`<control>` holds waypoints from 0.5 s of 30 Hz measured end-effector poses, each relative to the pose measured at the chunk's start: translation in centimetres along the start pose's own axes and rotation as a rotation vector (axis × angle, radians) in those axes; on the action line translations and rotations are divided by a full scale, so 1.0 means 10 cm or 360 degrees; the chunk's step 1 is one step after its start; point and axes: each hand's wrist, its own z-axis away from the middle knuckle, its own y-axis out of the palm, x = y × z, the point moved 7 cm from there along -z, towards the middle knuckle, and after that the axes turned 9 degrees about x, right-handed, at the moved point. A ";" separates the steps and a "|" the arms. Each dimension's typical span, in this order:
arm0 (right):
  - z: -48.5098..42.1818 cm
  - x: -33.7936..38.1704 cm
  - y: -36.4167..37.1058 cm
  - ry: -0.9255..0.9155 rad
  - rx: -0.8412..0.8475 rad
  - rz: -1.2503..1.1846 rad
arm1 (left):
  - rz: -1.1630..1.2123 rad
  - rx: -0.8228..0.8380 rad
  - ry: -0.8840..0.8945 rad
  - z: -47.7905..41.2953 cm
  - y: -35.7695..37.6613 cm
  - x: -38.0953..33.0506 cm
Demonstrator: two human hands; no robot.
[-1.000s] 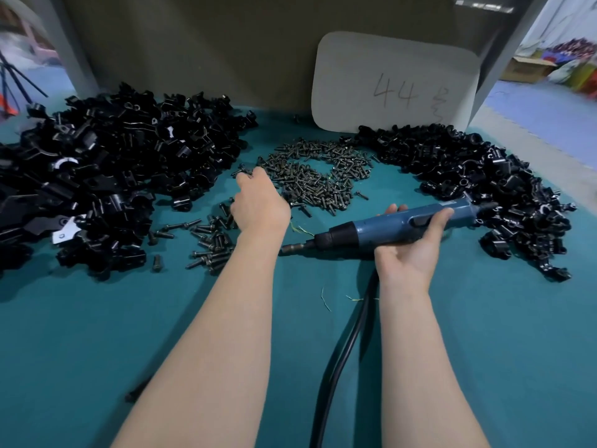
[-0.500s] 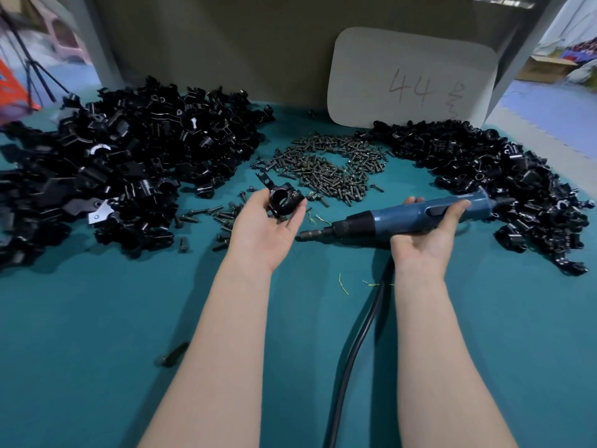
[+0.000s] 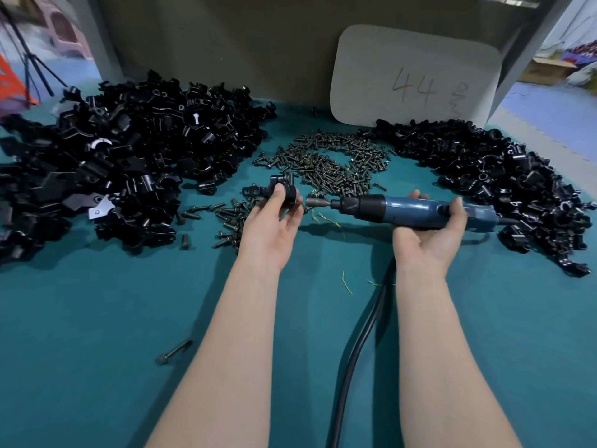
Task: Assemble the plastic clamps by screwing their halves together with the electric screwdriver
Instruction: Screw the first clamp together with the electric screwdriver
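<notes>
The teal counter [image 3: 97, 318] meets a grey wall [image 3: 226, 43]. The left hand [image 3: 271, 227] pinches a black clamp [image 3: 286, 191] in its fingers [image 3: 278, 198]; the right hand [image 3: 429, 237] wraps the screwdriver [image 3: 403, 206], with screws [image 3: 332, 163] heaped just beyond.

Your black clamp [image 3: 284, 193] is held up. The blue screwdriver [image 3: 416, 206] lies level, pointing left, bit tip just beside the clamp; can't tell if they touch.

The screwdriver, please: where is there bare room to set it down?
The near cloth is free: left of the left forearm, bar one stray bolt, and right of the right forearm. Farther back, clamp piles and screws crowd it.
</notes>
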 end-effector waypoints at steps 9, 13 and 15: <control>0.01 -0.03 0.03 0.0016 0.0064 0.0100 | -0.0324 -0.0103 0.0152 0.02 0.02 -0.03; 0.01 -0.03 0.03 0.0013 0.0054 0.0148 | -0.0409 -0.0126 0.0162 0.02 0.03 -0.03; 0.01 -0.03 0.03 0.0003 0.0047 0.0144 | -0.0423 -0.0130 0.0180 0.03 0.03 -0.03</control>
